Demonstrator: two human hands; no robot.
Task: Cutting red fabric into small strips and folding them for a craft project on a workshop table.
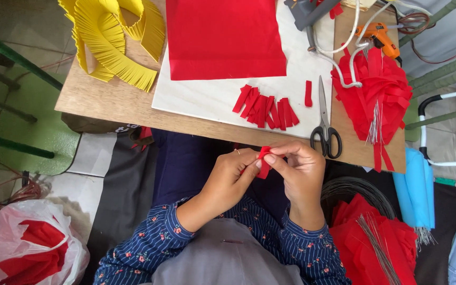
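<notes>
My left hand (230, 177) and my right hand (299, 171) meet just below the table's front edge. Both pinch a small folded red felt piece (264, 161) between thumbs and fingers. On the white board (212, 100) above lies a pile of several cut red felt strips (265, 108), with one single strip (308, 93) beside it. Black-handled scissors (324, 119) lie shut to the right of the strips, close to my right hand. A large sheet of red felt (222, 37) covers the board's far part.
Fringed yellow felt (114, 39) lies at the table's far left. An orange glue gun (378, 34) with white cable and a red felt flower bundle with wires (378, 97) sit at right. More red pieces and wire (376, 243) lie lower right, a plastic bag with red felt (27, 253) lower left.
</notes>
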